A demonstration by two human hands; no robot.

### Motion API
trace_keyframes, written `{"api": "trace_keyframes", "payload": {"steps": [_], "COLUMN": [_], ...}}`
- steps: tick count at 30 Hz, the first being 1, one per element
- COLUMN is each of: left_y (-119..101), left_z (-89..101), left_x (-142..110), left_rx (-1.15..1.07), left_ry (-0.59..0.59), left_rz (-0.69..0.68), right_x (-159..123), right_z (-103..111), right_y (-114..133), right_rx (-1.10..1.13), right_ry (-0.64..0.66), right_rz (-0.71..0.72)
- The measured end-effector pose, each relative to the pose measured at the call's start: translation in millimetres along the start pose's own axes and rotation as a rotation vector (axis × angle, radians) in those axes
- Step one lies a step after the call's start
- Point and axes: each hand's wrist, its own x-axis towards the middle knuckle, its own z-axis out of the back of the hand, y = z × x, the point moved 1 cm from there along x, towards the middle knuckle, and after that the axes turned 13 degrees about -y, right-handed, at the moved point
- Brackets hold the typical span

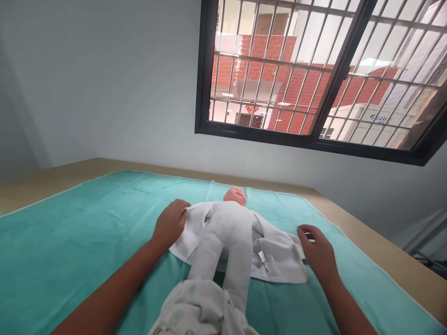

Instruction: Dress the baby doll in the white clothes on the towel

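Observation:
A baby doll with a white cloth body lies on its back, head away from me. Spread open beneath its torso is a white baby shirt, with a small label showing on the right side. My left hand is closed at the shirt's left edge, fingers curled over the fabric. On the right, my right hand pinches the shirt's outer edge between thumb and forefinger. A printed baby garment, white with pale green spots, lies around the doll's lower legs.
A green cloth covers most of the wooden tabletop. Behind the table stands a pale wall with a barred, dark-framed window. Dark cables show at the far right.

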Motion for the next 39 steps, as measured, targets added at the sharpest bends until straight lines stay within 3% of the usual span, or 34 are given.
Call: {"api": "trace_keyframes", "payload": {"steps": [2,5,8,13,16,19,23,25,29,32,39], "left_y": [-21.4,-46.0,-58.3,-69.7,-81.4,-96.0,-110.4,-112.8,-110.6,-108.4,-103.7], "left_z": [2.6,5.6,12.1,36.5,49.8,54.0,51.3,50.3,51.3,53.5,53.4], "left_x": [-5.5,-13.2,-18.7,-12.9,-10.4,-16.3,-28.6,-31.6,-29.5,-26.5,-28.9], "left_rx": [-0.227,-0.546,-0.69,-0.728,-0.619,-0.431,-0.285,-0.293,-0.403,-0.45,-0.446], "left_ry": [0.11,0.417,0.684,0.987,1.174,1.186,0.984,0.961,1.082,1.148,1.21], "left_rz": [0.08,0.287,0.414,0.402,0.341,0.165,-0.089,-0.148,-0.139,-0.165,-0.244], "right_x": [-18.4,-53.1,-83.0,-104.0,-108.2,-112.1,-116.8,-117.3,-115.5,-117.3,-124.1], "right_z": [-5.5,-14.7,-18.5,-11.1,-1.6,8.7,14.0,13.8,14.3,15.1,11.4], "right_y": [21.5,54.4,77.6,96.3,105.6,116.1,124.9,126.3,127.4,127.5,125.3], "right_rx": [0.159,0.464,0.619,0.612,0.548,0.392,0.325,0.342,0.275,0.204,0.262], "right_ry": [0.138,0.449,0.742,0.956,1.189,1.359,1.412,1.381,1.283,1.324,1.336], "right_rz": [0.009,-0.001,-0.061,0.024,-0.012,0.037,-0.022,-0.072,-0.026,-0.007,0.049]}}
